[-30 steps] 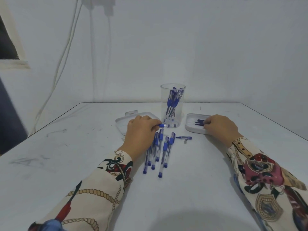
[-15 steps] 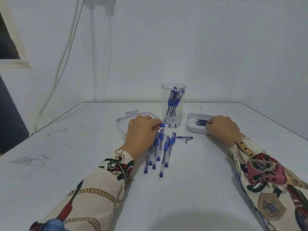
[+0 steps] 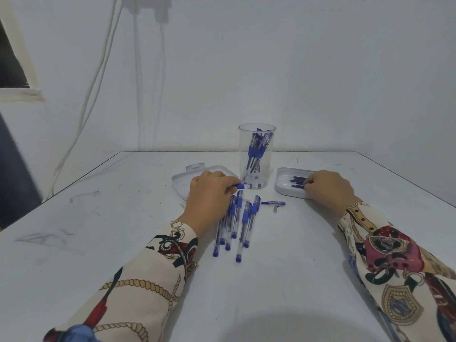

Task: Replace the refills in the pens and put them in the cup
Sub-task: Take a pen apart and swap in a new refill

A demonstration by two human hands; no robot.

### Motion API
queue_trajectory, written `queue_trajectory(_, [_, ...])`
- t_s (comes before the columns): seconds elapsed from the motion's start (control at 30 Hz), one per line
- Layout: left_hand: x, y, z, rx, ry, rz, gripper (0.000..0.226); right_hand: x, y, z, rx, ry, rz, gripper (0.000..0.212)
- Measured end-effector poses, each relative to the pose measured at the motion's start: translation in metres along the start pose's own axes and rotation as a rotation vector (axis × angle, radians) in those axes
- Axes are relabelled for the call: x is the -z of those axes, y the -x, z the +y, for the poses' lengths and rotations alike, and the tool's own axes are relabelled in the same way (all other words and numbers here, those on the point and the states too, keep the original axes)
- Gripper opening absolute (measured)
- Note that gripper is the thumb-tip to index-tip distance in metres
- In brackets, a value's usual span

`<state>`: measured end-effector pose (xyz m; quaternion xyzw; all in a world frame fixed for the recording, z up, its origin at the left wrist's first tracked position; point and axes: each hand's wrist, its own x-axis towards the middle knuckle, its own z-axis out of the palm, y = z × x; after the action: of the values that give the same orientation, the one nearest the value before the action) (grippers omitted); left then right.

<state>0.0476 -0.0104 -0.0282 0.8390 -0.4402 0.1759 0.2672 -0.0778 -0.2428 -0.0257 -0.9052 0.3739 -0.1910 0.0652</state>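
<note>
The left hand (image 3: 209,193) rests on the table (image 3: 271,292), fingers curled around a pen barrel (image 3: 240,186) whose tip points toward 3 o'clock. At the hand's 4 o'clock lies a row of pens (image 3: 235,223). The clear cup (image 3: 256,156) (already holding several pens) stands at 12 o'clock from that row. The right hand (image 3: 328,187) reaches into the refill tray (image 3: 286,187) at the cup's 4 o'clock, fingers curled on the refills (image 3: 297,181); whether it pinches one cannot be told.

Cup (image 3: 256,144): clear, glossy plastic. Pens (image 3: 237,223): transparent plastic barrels, blue grips. Table (image 3: 98,243) was matt white, scuffed; sleeves (image 3: 148,280) printed cloth.
</note>
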Motion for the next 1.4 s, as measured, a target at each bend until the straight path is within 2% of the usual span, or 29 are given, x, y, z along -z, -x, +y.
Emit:
queue_trajectory(0.37, [0.0,0.0,-0.001,-0.012,0.009,-0.002,0.027,-0.003,-0.009,-0.001,-0.107,-0.077,-0.032,0.018])
queue_trajectory(0.63, [-0.001,0.0,-0.001,-0.013,0.012,-0.007,0.028,-0.001,-0.012,-0.002,-0.089,-0.05,-0.048,0.007])
queue_trajectory(0.73, [0.0,0.0,0.0,-0.011,0.012,0.0,0.028,0.001,-0.008,-0.002,-0.038,-0.042,-0.052,0.008])
queue_trajectory(0.9, [0.0,-0.001,0.0,-0.001,0.019,0.003,0.028,0.005,0.0,-0.005,0.048,-0.108,0.047,0.009])
queue_trajectory(1.03, [0.0,-0.001,-0.001,0.012,0.029,0.017,0.028,0.013,0.005,-0.013,0.231,-0.173,0.126,0.014])
queue_trajectory(1.23, [0.0,0.0,-0.003,0.0,0.068,0.052,0.026,0.018,0.016,-0.03,0.495,-0.343,0.054,0.017])
queue_trajectory(1.4, [0.0,0.0,-0.003,-0.007,0.055,0.053,0.027,0.015,0.017,-0.033,0.505,-0.408,0.032,0.026])
